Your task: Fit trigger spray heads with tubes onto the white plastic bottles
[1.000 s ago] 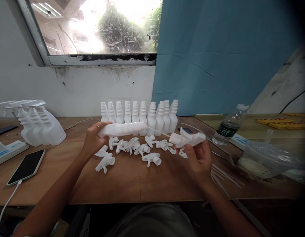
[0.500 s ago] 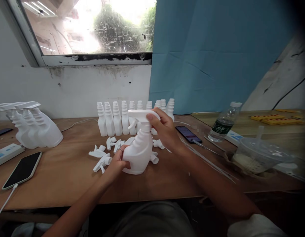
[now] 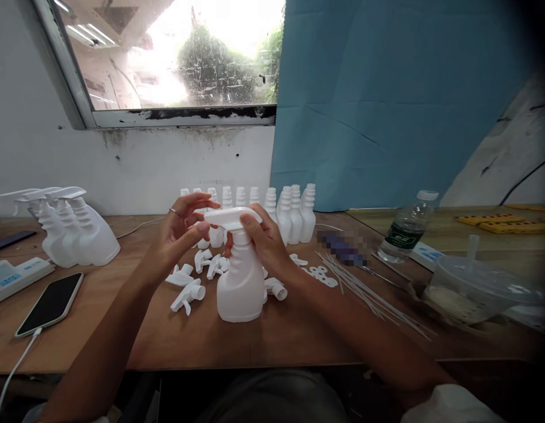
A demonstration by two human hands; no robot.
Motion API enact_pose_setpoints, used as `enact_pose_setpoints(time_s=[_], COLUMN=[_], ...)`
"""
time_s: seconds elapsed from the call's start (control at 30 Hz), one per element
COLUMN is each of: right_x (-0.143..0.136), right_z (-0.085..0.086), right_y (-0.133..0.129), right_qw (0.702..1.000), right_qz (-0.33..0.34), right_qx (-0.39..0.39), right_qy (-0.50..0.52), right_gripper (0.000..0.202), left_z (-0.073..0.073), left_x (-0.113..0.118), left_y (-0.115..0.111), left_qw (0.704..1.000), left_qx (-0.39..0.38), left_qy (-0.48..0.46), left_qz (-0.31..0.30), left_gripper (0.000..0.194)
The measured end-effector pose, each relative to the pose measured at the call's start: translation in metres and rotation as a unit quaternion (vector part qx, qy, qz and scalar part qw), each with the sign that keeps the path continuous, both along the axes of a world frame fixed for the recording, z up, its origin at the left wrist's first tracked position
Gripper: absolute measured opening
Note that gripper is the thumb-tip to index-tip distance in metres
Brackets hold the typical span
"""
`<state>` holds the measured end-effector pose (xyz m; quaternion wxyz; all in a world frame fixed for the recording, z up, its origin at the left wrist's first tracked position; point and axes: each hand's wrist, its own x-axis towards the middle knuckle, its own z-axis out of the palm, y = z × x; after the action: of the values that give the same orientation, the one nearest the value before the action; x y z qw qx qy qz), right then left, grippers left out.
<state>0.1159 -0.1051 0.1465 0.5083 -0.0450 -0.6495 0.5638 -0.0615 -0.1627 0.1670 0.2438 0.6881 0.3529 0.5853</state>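
Note:
A white spray bottle [image 3: 240, 285] stands upright near the table's front edge, a white trigger head [image 3: 230, 218] on its neck, nozzle pointing left. My right hand [image 3: 267, 238] grips that head from the right, thumb on its near side. At the nozzle end my left hand [image 3: 186, 226] is raised with its fingers apart, thumb close to the nozzle; whether it touches cannot be made out. Loose white trigger heads [image 3: 188, 294] lie around the bottle. Behind stands a row of white bottles without heads [image 3: 295, 214], partly hidden by my hands.
At the left are bottles with trigger heads [image 3: 80, 235], a power strip [image 3: 20, 276] and a charging phone [image 3: 52, 302]. Thin white tubes [image 3: 364, 288] and small white rings [image 3: 318, 274] lie at the right, near a water bottle [image 3: 404, 232] and a lidded plastic cup [image 3: 460, 282].
My left hand has let go of the bottle's body and risen to the nozzle. The bottle now stands more upright, slightly further left, with my right hand still on its head.

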Motion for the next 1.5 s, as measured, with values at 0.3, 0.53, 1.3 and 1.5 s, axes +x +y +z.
enact_pose_setpoints(time_s=[0.3, 0.53, 1.3, 1.5], right_x=[-0.008, -0.003, -0.006, -0.007], right_z=[-0.019, -0.026, -0.024, -0.024], right_y=[0.009, 0.013, 0.010, 0.008], right_qw=[0.996, 0.991, 0.992, 0.994], right_qz=[0.068, 0.116, 0.110, 0.099], right_qx=[-0.055, -0.056, -0.042, -0.001], right_qy=[0.015, 0.018, 0.031, 0.041], right_gripper=[0.033, 0.030, 0.041, 0.042], left_z=[0.023, 0.018, 0.012, 0.010], left_x=[0.020, 0.023, 0.026, 0.025], left_y=[0.005, 0.006, 0.005, 0.005], left_qw=[0.995, 0.994, 0.996, 0.996], left_qx=[0.004, 0.031, 0.040, 0.040], left_qy=[0.054, 0.023, 0.028, 0.038], left_qz=[0.082, 0.099, 0.069, 0.074], left_gripper=[0.023, 0.019, 0.015, 0.015])
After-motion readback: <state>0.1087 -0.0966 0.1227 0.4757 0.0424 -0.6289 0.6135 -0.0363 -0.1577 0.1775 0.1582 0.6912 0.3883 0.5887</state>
